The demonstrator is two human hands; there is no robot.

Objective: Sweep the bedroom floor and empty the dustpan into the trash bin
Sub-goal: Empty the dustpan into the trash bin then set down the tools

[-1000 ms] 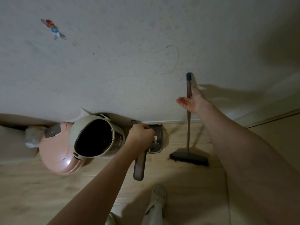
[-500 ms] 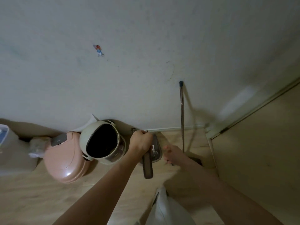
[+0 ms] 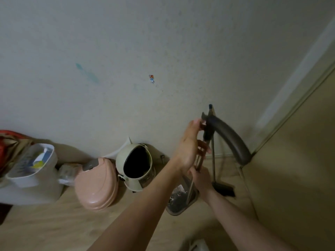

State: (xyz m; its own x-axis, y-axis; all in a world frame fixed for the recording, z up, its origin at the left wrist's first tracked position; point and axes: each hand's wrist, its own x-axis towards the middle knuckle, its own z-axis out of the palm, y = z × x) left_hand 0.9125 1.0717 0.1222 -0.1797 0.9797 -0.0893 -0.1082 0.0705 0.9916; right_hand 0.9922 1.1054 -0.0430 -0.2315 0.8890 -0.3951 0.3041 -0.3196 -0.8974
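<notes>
The dustpan (image 3: 178, 205) holds dark debris and sits tilted low over the wooden floor, just right of the cream trash bin (image 3: 126, 156), whose lid stands open. Thin metal rods rise from the pan to a dark curved grip (image 3: 230, 140). My left hand (image 3: 188, 147) grips these rods high up, fingers curled round them. My right hand (image 3: 201, 180) holds the rods lower down, just above the pan. The broom (image 3: 213, 160) leans upright against the wall behind my hands, with its dark head (image 3: 223, 190) on the floor.
A pink lidded bin (image 3: 96, 185) lies left of the cream bin. A white container (image 3: 34, 171) with papers stands further left, with red cloth (image 3: 7, 136) behind it. A beige cabinet side (image 3: 290, 169) closes off the right. The wall is right behind everything.
My right hand left the broom leaning on the wall and came down onto the dustpan rods. The dustpan's grip swung up from the floor, and my left hand rose with it.
</notes>
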